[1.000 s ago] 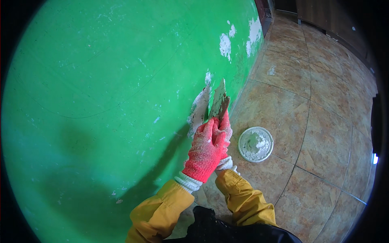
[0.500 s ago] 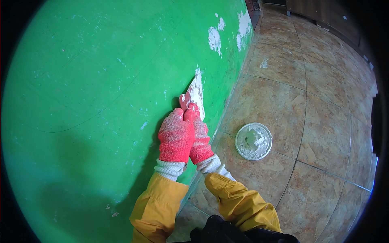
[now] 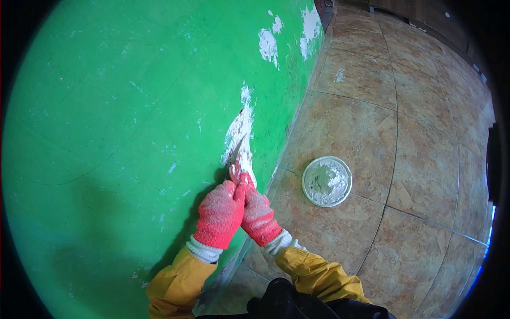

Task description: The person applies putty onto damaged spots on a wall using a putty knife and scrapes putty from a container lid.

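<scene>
Putty knife (image 3: 237, 150), blade flat against white filler patch (image 3: 240, 133) on green wall (image 3: 117, 106), low near floor edge. Left hand (image 3: 220, 212) and right hand (image 3: 257, 210), red knit gloves, side by side and touching, both curled tight around knife handle. Yellow sleeves (image 3: 311, 268) below. Round white tub of filler (image 3: 326, 181) on brown tiled floor (image 3: 414, 159), apart to right.

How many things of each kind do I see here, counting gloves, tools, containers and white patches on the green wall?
Red gloves: 2, on the left hand and the right hand
Putty knife held against the green wall: 1
Round container of white filler on the tiled floor: 1
White patches: 3, one under the knife, two farther along
Total: 7
</scene>
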Tool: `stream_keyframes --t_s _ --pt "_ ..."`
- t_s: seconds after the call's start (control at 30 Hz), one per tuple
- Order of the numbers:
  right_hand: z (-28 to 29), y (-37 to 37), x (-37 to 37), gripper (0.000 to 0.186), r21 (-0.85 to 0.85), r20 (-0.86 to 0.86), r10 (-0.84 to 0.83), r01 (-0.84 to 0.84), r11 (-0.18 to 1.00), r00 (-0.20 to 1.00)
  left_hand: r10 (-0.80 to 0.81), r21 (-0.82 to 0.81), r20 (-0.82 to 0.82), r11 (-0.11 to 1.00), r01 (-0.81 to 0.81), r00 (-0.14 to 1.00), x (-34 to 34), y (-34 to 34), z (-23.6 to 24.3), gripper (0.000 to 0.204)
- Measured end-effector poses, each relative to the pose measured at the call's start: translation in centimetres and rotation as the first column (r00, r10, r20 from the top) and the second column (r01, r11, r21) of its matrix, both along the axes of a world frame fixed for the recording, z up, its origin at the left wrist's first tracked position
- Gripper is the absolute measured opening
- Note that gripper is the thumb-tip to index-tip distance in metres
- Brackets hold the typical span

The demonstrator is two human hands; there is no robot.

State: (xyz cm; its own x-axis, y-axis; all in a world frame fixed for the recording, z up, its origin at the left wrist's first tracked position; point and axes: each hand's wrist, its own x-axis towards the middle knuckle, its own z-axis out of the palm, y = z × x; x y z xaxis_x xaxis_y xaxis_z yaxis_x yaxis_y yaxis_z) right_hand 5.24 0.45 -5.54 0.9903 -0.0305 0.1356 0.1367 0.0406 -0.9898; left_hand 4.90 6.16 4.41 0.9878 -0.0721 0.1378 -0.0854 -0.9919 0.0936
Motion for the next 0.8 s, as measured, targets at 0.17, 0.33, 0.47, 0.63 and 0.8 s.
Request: stream_keyframes --t_s 0.17,0.33,0.47,0.63,0.8 --pt "-2.3 -2.5 -3.8 0.038 0.024 0.177 -0.165 0.163 0.986 0.970 -0.163 -0.262 -0.120 0.957 0.127 0.979 -3.2 -2.0 -0.9 0.026" --pt "-3.9 -7.6 -8.0 0.032 0.404 -0.216 -0.170 0.246 0.881 0.962 -0.076 -0.819 -0.447 0.436 -0.373 0.891 -5.5 -3.1 -5.3 0.027" --pt "-2.2 -12.6 -6.9 0.025 0.544 -0.553 -0.066 0.420 0.727 0.830 -0.154 -0.742 -0.603 0.470 -0.479 0.783 -5.2 -3.4 -8.4 0.026" --pt "-1.5 -11.1 -3.7 0.037 0.515 -0.184 -0.163 0.236 0.824 0.969 -0.129 -0.813 -0.407 0.503 -0.294 0.904 -5.6 -5.4 -7.7 0.023" --pt "-1.3 -6.3 -1.2 0.051 0.332 -0.046 -0.124 0.132 0.934 0.991 -0.052 -0.624 -0.025 0.781 0.025 0.998 -2.7 -3.6 -5.0 0.040"
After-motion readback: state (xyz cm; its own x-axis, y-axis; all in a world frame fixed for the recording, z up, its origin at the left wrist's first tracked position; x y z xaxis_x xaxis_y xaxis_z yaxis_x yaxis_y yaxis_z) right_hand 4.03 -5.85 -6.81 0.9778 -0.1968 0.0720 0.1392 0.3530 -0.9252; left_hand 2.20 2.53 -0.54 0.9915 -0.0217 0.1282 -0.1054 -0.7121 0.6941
